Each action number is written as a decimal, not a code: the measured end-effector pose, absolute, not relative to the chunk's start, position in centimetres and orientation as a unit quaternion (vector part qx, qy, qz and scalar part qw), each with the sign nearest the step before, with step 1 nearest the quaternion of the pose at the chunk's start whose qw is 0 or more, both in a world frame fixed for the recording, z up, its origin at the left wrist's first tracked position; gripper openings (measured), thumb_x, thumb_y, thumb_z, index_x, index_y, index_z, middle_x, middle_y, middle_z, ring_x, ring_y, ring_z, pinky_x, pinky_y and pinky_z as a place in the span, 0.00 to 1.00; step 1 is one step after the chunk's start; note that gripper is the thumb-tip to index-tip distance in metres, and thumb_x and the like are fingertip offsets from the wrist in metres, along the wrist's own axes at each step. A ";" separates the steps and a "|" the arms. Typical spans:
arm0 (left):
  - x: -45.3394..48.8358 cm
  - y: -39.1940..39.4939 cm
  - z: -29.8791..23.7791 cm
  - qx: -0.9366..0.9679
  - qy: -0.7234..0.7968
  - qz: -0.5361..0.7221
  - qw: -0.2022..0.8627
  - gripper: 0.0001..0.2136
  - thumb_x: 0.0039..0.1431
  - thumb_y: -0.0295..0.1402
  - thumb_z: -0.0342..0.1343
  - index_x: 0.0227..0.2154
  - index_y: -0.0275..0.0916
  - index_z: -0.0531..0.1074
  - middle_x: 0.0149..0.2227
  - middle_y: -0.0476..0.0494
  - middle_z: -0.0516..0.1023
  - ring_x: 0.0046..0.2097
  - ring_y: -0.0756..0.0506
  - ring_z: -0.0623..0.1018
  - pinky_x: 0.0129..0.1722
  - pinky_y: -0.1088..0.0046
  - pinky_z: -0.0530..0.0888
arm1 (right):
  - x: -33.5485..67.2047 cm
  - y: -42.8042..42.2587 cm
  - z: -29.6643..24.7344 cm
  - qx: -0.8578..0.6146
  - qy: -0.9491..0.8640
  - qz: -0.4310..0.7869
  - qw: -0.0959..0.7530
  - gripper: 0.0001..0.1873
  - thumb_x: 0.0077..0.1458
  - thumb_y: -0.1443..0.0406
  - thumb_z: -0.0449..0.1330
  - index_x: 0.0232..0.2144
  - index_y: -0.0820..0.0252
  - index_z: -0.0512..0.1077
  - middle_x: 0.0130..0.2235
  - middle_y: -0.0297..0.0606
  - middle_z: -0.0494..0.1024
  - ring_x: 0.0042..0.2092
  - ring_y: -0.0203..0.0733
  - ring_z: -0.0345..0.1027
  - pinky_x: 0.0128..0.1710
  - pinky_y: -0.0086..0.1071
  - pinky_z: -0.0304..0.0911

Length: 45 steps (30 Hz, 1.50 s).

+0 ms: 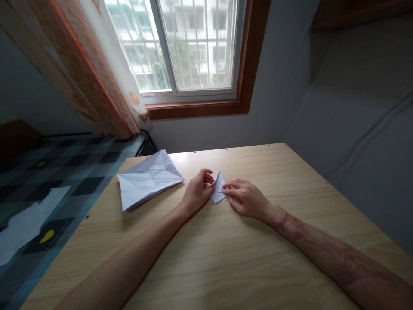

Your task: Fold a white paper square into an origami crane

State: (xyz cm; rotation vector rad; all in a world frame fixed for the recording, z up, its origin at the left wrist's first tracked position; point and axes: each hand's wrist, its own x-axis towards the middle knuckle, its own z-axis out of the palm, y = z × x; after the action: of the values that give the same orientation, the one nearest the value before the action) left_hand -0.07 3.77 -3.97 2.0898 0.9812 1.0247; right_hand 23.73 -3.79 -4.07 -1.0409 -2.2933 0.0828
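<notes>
A small folded piece of white paper (218, 189), pointed at its top and bottom, is between my two hands on the wooden table. My left hand (199, 188) grips its left edge, with the thumb and fingers bent around it. From the other side my right hand (243, 196) pinches the right edge, its fingertips pressed on the paper. Left of my hands lies a stack of larger white paper sheets (150, 176), marked with crossing creases.
The light wood table (200, 267) reaches toward the wall below a barred window (200, 47). On the left are an orange patterned curtain (93, 64) and a bed with a checked cover (87, 155), where white paper strips (29, 224) lie.
</notes>
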 end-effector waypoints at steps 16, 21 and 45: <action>-1.1 4.8 -3.5 0.904 0.278 0.262 0.190 0.16 0.74 0.33 0.53 0.59 0.41 0.76 0.60 0.35 0.82 0.60 0.39 0.81 0.63 0.57 0.78 | 24.0 -3.4 -4.8 -0.395 -0.853 0.061 0.336 0.15 0.64 0.71 0.64 0.51 0.55 0.81 0.61 0.47 0.83 0.63 0.53 0.76 0.66 0.51 0.71; -1.3 5.0 -3.8 0.945 0.252 0.161 0.134 0.24 0.77 0.34 0.47 0.72 0.38 0.67 0.75 0.35 0.67 0.76 0.38 0.66 0.76 0.52 0.64 | 24.0 -3.7 -4.2 -0.397 -0.858 0.053 0.323 0.12 0.64 0.68 0.65 0.50 0.56 0.79 0.61 0.48 0.83 0.62 0.54 0.76 0.66 0.51 0.71; -1.7 5.5 -3.9 0.939 0.247 0.212 0.107 0.21 0.75 0.37 0.55 0.67 0.41 0.73 0.70 0.36 0.74 0.70 0.36 0.74 0.70 0.51 0.72 | 24.0 -3.9 -3.7 -0.399 -0.868 0.021 0.294 0.19 0.67 0.54 0.69 0.56 0.54 0.77 0.58 0.46 0.83 0.60 0.56 0.76 0.61 0.50 0.70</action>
State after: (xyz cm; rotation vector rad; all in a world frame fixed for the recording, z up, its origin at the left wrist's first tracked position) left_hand -1.71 5.50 -3.88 2.7655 0.7275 0.6244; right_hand 23.99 -3.91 -3.67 -1.0625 -2.3125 0.0564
